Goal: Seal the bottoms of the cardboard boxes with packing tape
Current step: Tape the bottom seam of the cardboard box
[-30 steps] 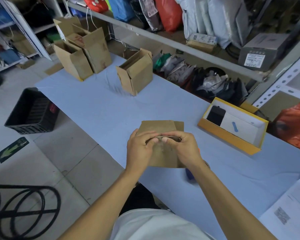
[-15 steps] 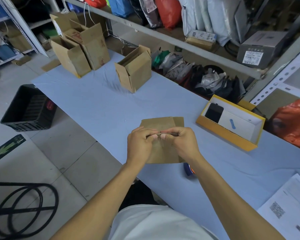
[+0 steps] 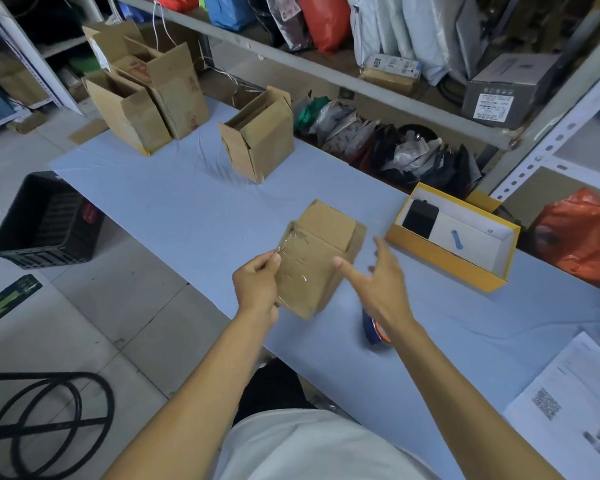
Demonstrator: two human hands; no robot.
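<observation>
While the left hand (image 3: 257, 284) grips the light, crushable box (image 3: 317, 259) by its taped edge, the right hand (image 3: 378, 275) hovers open.

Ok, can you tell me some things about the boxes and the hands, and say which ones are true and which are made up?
1. The left hand holds the small cardboard box. True.
2. The right hand grips the roll of tape. False: its fingers are spread and hold nothing; the roll lies on the table under the wrist.
3. Clear tape shines on the held box. True.
4. The yellow tray sits on the floor. False: it is on the table, to the right of the held box.
5. Open boxes stand at the far end of the table. True.
</observation>
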